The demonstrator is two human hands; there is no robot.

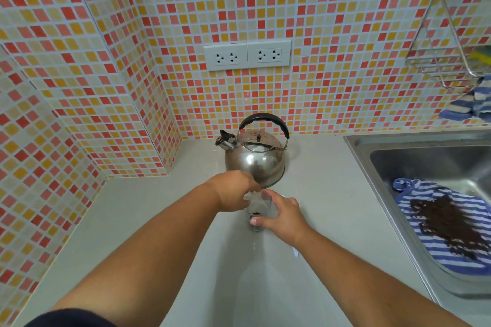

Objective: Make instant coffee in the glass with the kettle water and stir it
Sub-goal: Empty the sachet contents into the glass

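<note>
A small clear glass (255, 225) stands on the pale counter in front of the steel kettle (254, 157), which has a black handle. Dark coffee granules show at the glass's mouth. My left hand (233, 194) pinches a clear plastic sachet (256, 202) tilted over the glass. My right hand (281, 216) wraps the glass from the right, thumb across its front. A white strip, perhaps a spoon or stirrer (295, 251), lies on the counter partly under my right wrist.
A steel sink (414, 151) sits at the right with a blue-striped cloth (435, 241) bearing dark grounds. A wire rack (446, 61) with sponges hangs on the tiled wall. Two double sockets (247, 57) are above the kettle. The tiled wall juts out at the left.
</note>
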